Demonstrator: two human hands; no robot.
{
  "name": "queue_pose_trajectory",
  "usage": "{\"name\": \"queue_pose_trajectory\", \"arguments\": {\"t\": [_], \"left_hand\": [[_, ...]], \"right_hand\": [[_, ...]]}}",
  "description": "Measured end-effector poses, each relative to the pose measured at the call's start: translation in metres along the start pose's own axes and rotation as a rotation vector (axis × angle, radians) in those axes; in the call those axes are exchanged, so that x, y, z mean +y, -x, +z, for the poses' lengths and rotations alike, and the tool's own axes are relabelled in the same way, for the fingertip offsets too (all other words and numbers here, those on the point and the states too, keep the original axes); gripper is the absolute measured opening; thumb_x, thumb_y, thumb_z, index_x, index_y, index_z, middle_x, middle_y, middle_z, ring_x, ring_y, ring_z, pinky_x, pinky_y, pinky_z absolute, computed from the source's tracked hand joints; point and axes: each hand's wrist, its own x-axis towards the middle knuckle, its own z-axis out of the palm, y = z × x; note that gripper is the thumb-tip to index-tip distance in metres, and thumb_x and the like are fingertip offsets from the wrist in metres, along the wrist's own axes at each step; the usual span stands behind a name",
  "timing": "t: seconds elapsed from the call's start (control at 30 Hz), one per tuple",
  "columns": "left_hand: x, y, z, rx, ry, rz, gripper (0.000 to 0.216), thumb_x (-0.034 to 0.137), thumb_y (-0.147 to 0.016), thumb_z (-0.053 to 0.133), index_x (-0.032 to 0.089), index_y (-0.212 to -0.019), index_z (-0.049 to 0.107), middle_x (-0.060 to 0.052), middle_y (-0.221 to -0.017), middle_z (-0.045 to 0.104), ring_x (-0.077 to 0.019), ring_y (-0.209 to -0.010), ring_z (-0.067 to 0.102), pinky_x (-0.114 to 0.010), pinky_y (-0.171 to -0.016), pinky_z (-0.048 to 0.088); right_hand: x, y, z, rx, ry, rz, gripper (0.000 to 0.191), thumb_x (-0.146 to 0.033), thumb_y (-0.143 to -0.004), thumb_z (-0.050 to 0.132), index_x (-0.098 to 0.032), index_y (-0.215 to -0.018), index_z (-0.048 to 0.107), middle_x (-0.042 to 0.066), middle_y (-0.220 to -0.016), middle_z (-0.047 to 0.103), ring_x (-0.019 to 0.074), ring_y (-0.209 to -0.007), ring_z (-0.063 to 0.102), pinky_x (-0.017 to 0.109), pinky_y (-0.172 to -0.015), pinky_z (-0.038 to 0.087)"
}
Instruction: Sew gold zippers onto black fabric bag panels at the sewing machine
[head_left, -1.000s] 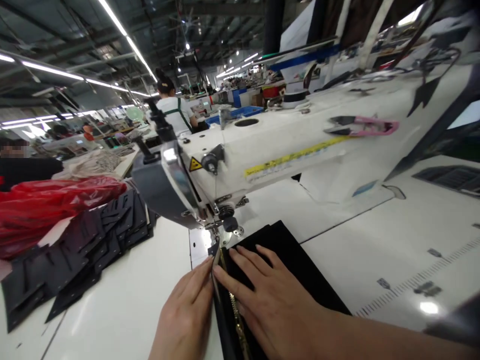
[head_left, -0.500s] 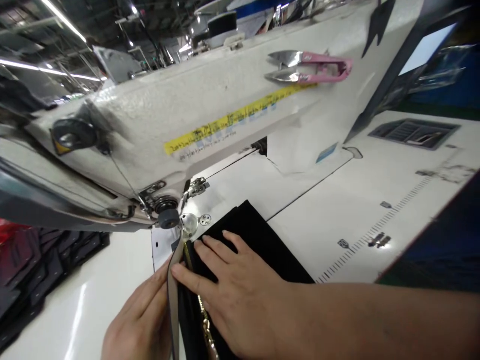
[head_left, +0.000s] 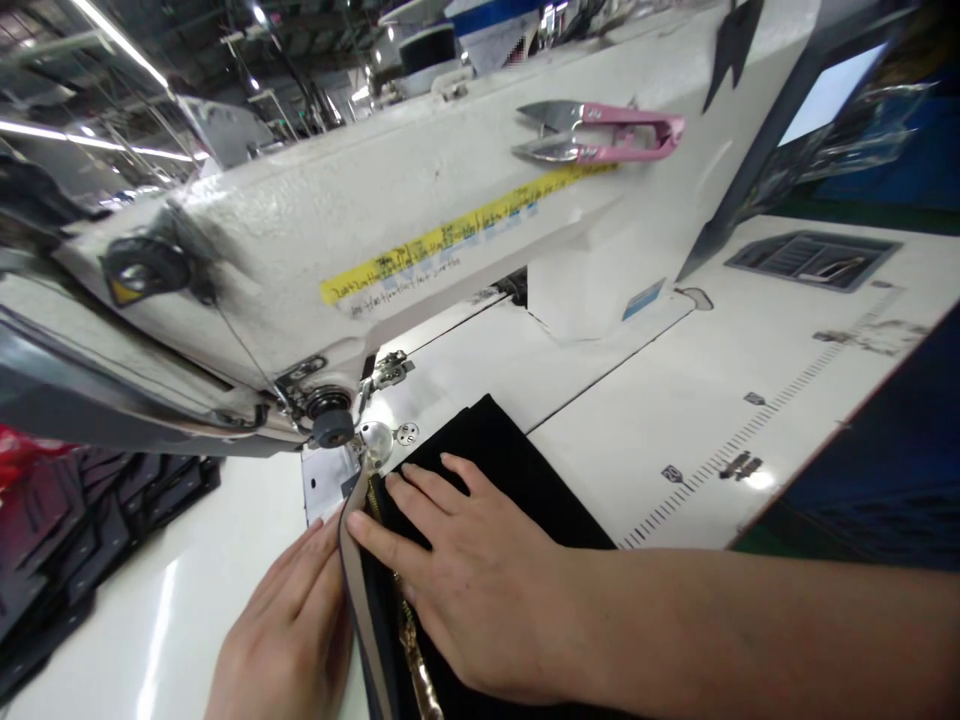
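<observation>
A black fabric piece (head_left: pixel 517 465) with a gold zipper (head_left: pixel 416 670) and a grey strip (head_left: pixel 358 575) along its left edge lies under the presser foot (head_left: pixel 367 450) of a white sewing machine (head_left: pixel 390 230). My right hand (head_left: pixel 469 575) rests flat on the black fabric, fingers stretched toward the needle. My left hand (head_left: pixel 289 630) lies on the table to the left, its fingertips pressed against the grey strip's edge.
Pink thread snips (head_left: pixel 600 130) lie on top of the machine arm. A stack of dark cut pieces (head_left: pixel 67 520) sits at the left on the white table (head_left: pixel 750 390), which has a printed ruler scale (head_left: pixel 757 425). A dark edge borders the table at the right.
My head has dropped closer to the machine since a second ago, so the hall behind is out of view. Both hands have stayed on the fabric, shifting only slightly.
</observation>
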Motion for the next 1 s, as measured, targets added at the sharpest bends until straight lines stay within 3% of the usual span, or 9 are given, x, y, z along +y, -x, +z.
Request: {"name": "queue_pose_trajectory", "arguments": {"t": [0.17,0.3,0.43,0.73,0.9,1.0], "left_hand": [[0.009,-0.003,0.000,-0.019,-0.113,0.017,0.037,0.015,-0.087,0.031,0.011,-0.119,0.049,-0.013,-0.117,0.058,-0.0257,-0.107,0.056,-0.044,-0.089,0.049],[0.014,-0.004,0.001,-0.020,-0.100,0.034,0.038,0.008,-0.085,0.032,0.010,-0.118,0.050,-0.014,-0.119,0.057,-0.0237,-0.109,0.054,-0.046,-0.093,0.046],[0.019,-0.003,0.004,0.037,-0.091,-0.061,0.038,0.004,-0.083,0.035,0.012,-0.113,0.055,-0.015,-0.114,0.059,-0.0258,-0.106,0.055,-0.048,-0.089,0.048],[0.021,-0.001,0.003,0.031,-0.022,-0.058,0.033,0.006,-0.084,0.038,0.011,-0.113,0.054,-0.013,-0.113,0.060,-0.0228,-0.107,0.055,-0.041,-0.095,0.046],[0.011,-0.017,0.008,0.061,0.010,-0.119,0.032,0.002,-0.082,0.038,0.011,-0.108,0.055,-0.015,-0.106,0.060,-0.0238,-0.103,0.057,-0.043,-0.091,0.048],[0.002,-0.026,0.013,0.068,0.019,-0.080,0.032,0.002,-0.081,0.038,0.009,-0.108,0.054,-0.015,-0.103,0.060,-0.0243,-0.100,0.058,-0.046,-0.092,0.046]], "right_hand": [[0.000,0.005,-0.001,-0.045,0.054,-0.062,0.050,-0.026,-0.091,0.034,-0.001,-0.134,0.033,0.020,-0.142,0.028,0.0272,-0.133,0.019,0.048,-0.108,0.015],[-0.001,0.008,0.001,-0.038,0.103,-0.108,0.050,-0.019,-0.089,0.034,-0.008,-0.137,0.029,0.015,-0.144,0.024,0.0249,-0.134,0.015,0.048,-0.109,0.017],[-0.002,0.007,0.005,-0.025,0.165,-0.115,0.054,-0.017,-0.087,0.037,-0.016,-0.139,0.026,0.009,-0.144,0.028,0.0225,-0.133,0.019,0.046,-0.108,0.022],[0.000,0.003,0.007,-0.077,0.263,-0.195,0.060,-0.012,-0.082,0.040,-0.013,-0.139,0.026,0.011,-0.143,0.026,0.0261,-0.133,0.020,0.050,-0.104,0.030],[0.011,-0.011,0.010,-0.062,0.285,-0.179,0.056,-0.013,-0.084,0.041,-0.015,-0.138,0.029,0.011,-0.141,0.030,0.0255,-0.132,0.022,0.050,-0.104,0.029],[0.017,-0.019,0.009,-0.060,0.283,-0.162,0.055,-0.012,-0.084,0.040,-0.015,-0.138,0.030,0.011,-0.141,0.032,0.0248,-0.132,0.022,0.050,-0.105,0.028]]}}
